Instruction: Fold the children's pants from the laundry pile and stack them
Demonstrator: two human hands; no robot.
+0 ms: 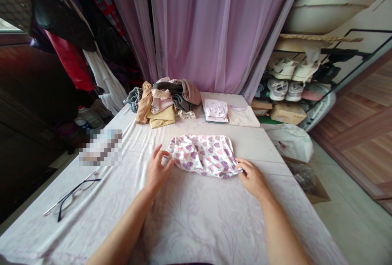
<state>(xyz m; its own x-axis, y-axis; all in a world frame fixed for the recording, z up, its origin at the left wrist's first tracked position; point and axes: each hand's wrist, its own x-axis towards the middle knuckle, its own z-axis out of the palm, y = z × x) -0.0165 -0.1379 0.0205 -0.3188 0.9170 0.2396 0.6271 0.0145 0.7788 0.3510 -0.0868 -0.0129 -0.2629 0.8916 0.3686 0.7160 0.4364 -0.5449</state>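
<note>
Heart-print garment (pixel 202 156), white with pink and purple hearts, lies folded into a long, narrow band across the middle of a surface (pixel 214 232) draped in pale lilac floral cloth, directly in front of the person. Its long edges run nearly straight, with soft ripples along the top, while the left end looks gathered and slightly raised. The left hand (pixel 157 168) is relaxed and open, its fingers spread and curved, with the fingertips at or just beside that left end and not visibly gripping. The right hand (pixel 252 179) lies with its fingers over the right corner, either pressing or lightly pinching; the thumb is hidden, so a true grasp cannot be told. Both hands sit level at the two ends, with the band evenly centred between them. Farther ahead, a loose pile of clothes (pixel 165 103) in tan, yellow, grey and pink sits beside a neat folded pale pink garment (pixel 216 110) and a flat cream garment (pixel 241 116). Black-framed eyeglasses (pixel 72 195) lie well to the left, and a lilac curtain (pixel 199 32) hangs behind.
</note>
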